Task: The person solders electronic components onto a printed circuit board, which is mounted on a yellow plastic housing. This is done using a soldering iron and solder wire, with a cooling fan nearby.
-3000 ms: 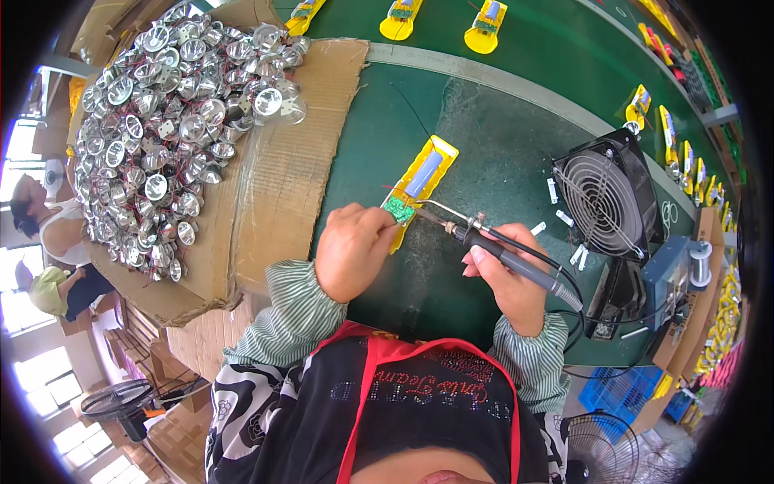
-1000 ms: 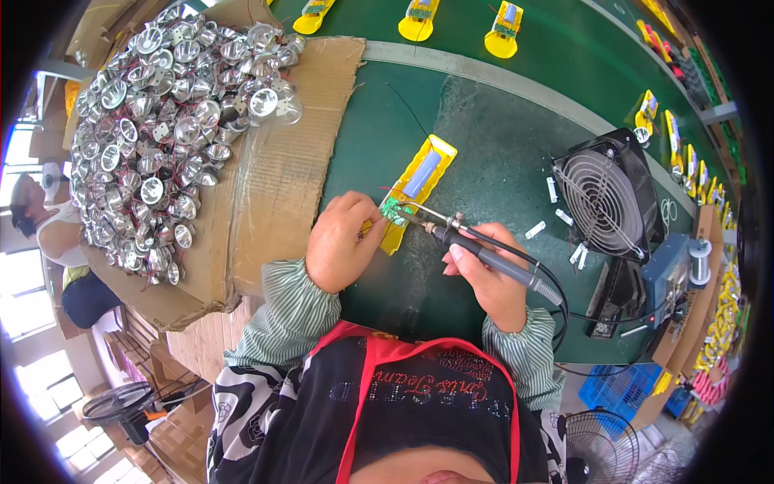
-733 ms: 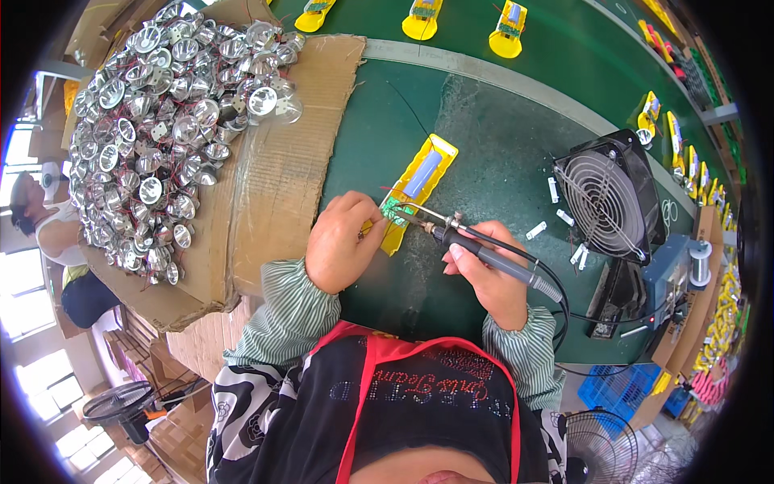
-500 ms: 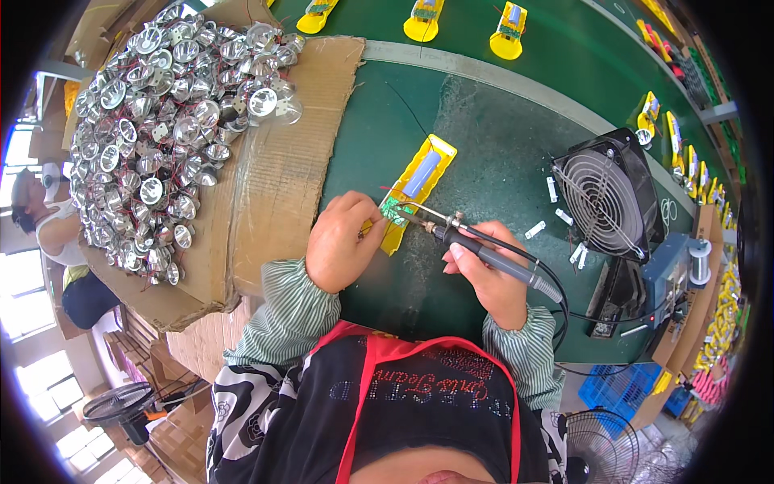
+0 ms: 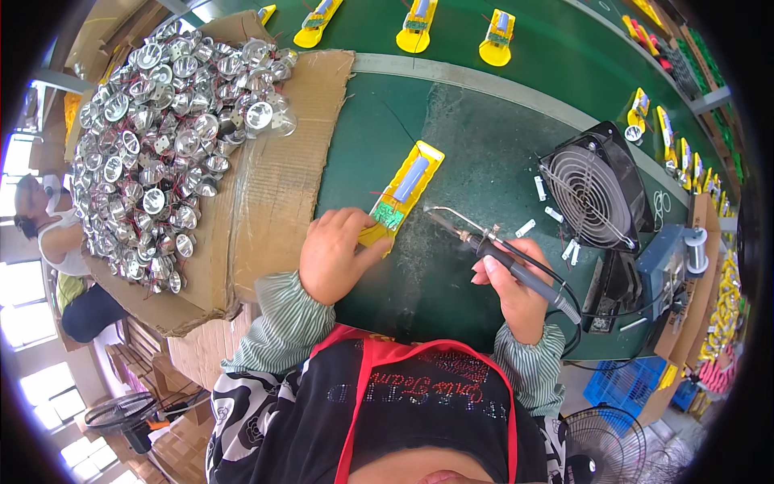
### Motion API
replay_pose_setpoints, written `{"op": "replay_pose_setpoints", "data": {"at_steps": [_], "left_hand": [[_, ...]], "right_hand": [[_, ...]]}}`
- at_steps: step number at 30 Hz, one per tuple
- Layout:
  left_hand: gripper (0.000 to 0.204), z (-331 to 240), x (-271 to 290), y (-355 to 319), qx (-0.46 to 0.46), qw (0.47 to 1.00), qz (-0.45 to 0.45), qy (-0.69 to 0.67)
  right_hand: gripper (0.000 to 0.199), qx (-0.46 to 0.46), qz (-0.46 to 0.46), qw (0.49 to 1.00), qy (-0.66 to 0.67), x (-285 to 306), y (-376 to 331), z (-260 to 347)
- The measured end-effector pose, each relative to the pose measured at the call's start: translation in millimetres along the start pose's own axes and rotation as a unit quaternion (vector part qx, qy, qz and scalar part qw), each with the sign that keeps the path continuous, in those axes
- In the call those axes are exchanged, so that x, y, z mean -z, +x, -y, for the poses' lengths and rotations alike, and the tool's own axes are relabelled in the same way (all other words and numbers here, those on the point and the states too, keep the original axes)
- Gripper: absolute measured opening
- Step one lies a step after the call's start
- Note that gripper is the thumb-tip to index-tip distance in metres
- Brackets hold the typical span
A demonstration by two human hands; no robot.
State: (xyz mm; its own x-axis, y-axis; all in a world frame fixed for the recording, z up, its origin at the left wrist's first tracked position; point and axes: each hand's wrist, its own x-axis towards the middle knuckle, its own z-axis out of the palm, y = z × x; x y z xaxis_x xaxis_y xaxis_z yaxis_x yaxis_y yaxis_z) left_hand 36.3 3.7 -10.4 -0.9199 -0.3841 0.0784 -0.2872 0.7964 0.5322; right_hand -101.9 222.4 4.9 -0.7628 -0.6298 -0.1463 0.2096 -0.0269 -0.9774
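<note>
A yellow plastic flashlight housing (image 5: 428,155) lies at a slant on the green bench, its inside facing up. In it sit a blue cylindrical battery (image 5: 412,179) and a green circuit board (image 5: 389,215), with thin red and dark wires. My left hand (image 5: 330,256) grips the near end of the housing between thumb and fingers, just below the board. Wrapped round the grey handle of a soldering iron (image 5: 522,274), my right hand (image 5: 520,300) holds it to the right of the housing. The iron's tip and thin metal feed tube point left, apart from the board.
Piled silver reflectors (image 5: 153,200) cover a cardboard sheet (image 5: 274,202) on the left. At right stand a black fan (image 5: 598,194), several small white strips (image 5: 526,227) and a blue-grey box with a solder reel (image 5: 695,252). More yellow housings (image 5: 495,50) line the green far surface.
My right hand has drawn the soldering iron off the circuit board, to the right. My left fingers have shifted from beside the board onto the housing's near end.
</note>
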Motion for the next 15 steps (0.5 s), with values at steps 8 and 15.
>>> {"op": "replay_pose_setpoints", "data": {"at_steps": [8, 15], "left_hand": [[0.037, -18.8, -2.0, 25.8, -0.024, 0.999, 0.005, -0.020], [0.036, -52.3, -44.5, 151.3, -0.109, 0.986, -0.030, -0.123]], "right_hand": [[0.014, 0.003, -0.041, 0.999, -0.002, 17.5, -7.9, -1.0], [0.018, 0.012, -0.072, 0.997, -0.011, 40.8, -10.8, -10.6]]}}
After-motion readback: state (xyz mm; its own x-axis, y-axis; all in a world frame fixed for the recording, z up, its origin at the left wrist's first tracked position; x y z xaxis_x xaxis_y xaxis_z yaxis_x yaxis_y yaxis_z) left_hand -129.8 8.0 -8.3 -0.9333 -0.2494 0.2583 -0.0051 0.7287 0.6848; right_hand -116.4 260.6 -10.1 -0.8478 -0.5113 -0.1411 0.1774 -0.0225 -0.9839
